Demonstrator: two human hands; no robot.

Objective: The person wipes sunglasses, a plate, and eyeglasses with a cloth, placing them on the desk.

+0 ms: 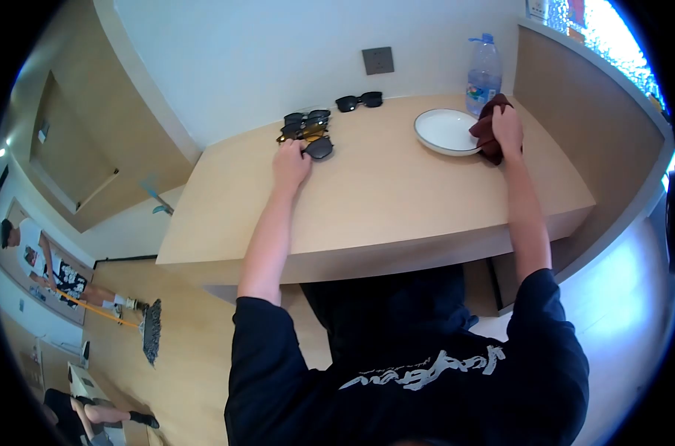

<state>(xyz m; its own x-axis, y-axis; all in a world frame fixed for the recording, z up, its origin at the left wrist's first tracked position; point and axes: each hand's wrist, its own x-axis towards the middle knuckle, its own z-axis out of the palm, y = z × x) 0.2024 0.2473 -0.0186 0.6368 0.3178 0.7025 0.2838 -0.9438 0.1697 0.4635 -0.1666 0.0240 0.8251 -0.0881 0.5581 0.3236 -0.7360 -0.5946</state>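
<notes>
My left hand [291,165] is closed on a pair of dark sunglasses [320,148] at the left side of the wooden desk [397,197]. Just behind them sit yellow-tinted glasses [312,129] and another dark pair [296,117]; a separate pair of black sunglasses [358,102] lies near the wall. On the right, my right hand [509,131] grips a dark brown cloth [491,136]. The cloth overlaps the right rim of a white plate [443,131] with a dark edge. Fingertips of both hands are partly hidden.
A plastic water bottle [484,74] stands behind the plate. A wooden partition [586,97] bounds the desk's right side, and a wall with a socket [377,61] its back. At left, a person [36,256] holds a mop [152,331]; another person's legs [107,413] show below.
</notes>
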